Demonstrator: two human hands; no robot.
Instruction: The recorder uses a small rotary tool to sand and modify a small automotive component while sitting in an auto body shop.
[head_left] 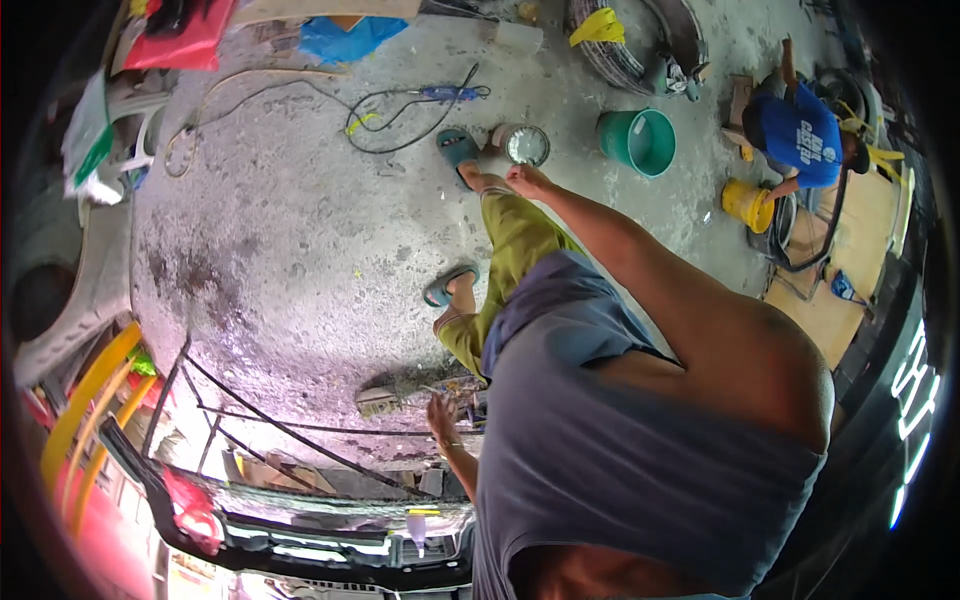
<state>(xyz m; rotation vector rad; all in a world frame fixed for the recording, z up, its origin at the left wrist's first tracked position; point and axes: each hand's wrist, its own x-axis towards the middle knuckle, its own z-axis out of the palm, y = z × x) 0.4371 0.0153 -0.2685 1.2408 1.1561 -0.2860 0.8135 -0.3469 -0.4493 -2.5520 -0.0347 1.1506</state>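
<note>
My right hand [527, 182] reaches far forward, its fingers curled closed beside the near rim of a round can [527, 146] with a pale grey inside. Whether the fingers hold the can or a handle on it cannot be made out. My left hand [442, 420] hangs low at my left side, loosely open with the fingers a little apart, and nothing plainly held. A dusty grey-brown object [380, 401] lies on the floor near it. My feet in blue-grey slippers [458, 150] stand apart on the concrete, one close to the can.
A green bucket [640, 142] stands right of the can. A blue tool [450, 93] with a looping cord lies ahead. Far right, a person in a blue shirt [800, 135] reaches to a yellow bucket [746, 205]. Thin dark metal bars [290, 425] and a car bumper [330, 553] are at lower left.
</note>
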